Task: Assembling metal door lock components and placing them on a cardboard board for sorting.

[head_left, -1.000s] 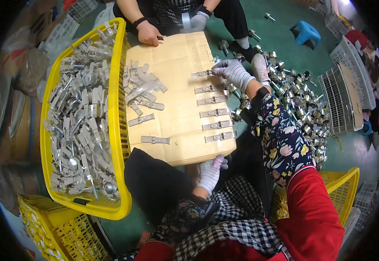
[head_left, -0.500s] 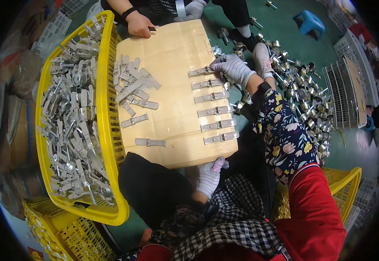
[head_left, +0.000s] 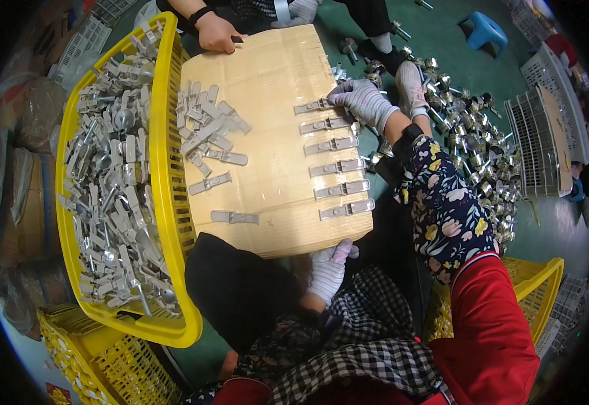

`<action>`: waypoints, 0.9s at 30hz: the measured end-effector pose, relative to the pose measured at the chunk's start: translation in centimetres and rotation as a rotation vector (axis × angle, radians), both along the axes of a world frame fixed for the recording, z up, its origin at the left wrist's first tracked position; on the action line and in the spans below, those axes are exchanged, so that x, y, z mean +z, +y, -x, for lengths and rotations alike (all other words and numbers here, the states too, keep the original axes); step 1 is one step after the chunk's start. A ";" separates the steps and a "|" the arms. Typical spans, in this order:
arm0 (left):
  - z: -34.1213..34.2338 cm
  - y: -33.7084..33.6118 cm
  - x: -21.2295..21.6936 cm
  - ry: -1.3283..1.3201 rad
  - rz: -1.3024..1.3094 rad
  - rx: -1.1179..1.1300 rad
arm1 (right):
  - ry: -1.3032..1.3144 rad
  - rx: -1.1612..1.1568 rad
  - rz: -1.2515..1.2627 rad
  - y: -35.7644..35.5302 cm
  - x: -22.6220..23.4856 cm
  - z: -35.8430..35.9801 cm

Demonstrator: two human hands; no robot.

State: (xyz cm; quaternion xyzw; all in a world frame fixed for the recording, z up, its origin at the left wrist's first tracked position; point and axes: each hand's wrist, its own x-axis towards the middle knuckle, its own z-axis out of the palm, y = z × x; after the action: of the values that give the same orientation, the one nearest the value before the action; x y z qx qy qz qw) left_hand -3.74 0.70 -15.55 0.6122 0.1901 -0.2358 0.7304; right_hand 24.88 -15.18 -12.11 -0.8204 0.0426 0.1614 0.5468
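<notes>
A light tan cardboard board [head_left: 274, 182] lies across my lap. My right hand [head_left: 367, 102], in a striped glove, is at its far right edge, fingertips pinched on the outer end of a grey hinged clip [head_left: 311, 106]. Below that clip, several more grey clips [head_left: 335, 145] lie in a column along the right edge. My left hand [head_left: 327, 273], also gloved, is closed on the board's near edge, its fingers partly hidden beneath. A loose pile of grey clips [head_left: 203, 118] sits at the board's left, with a single clip [head_left: 235, 217] nearer to me.
A yellow basket [head_left: 166, 196] full of grey clips and metal parts stands at the left. Round metal parts with bolts [head_left: 477, 145] cover the green floor at the right, near a blue stool [head_left: 483, 32]. Across the board is another person's bare hand [head_left: 217, 32]. Yellow crates flank me.
The board has shifted slightly away from me with its clips. My right hand stays at the farthest clip of the column and has moved very little.
</notes>
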 end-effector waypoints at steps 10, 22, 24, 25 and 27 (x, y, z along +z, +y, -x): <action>0.0 -0.2 0.9 -0.032 -0.023 -0.036 | -0.067 0.082 0.464 0.1 2.3 0.1; -1.5 0.5 1.4 -0.127 -0.275 -0.176 | -0.199 -0.569 0.529 -10.5 -11.4 7.1; -0.3 0.5 -0.4 -0.230 -0.316 -0.245 | -0.178 -0.289 0.575 -9.4 -16.3 12.5; -0.2 1.8 -0.2 -0.028 -0.214 -0.184 | 0.038 -0.307 0.421 -5.3 -9.1 13.7; 0.8 0.5 -0.5 -0.127 -0.120 -0.176 | 0.139 -0.391 0.651 -5.9 -10.8 15.5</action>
State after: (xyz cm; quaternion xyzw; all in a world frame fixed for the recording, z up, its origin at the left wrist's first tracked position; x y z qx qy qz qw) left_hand -4.54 1.15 -16.10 0.6828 0.1029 -0.2481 0.6795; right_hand 9.42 -21.10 -22.93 -0.9145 0.2842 0.0872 0.2743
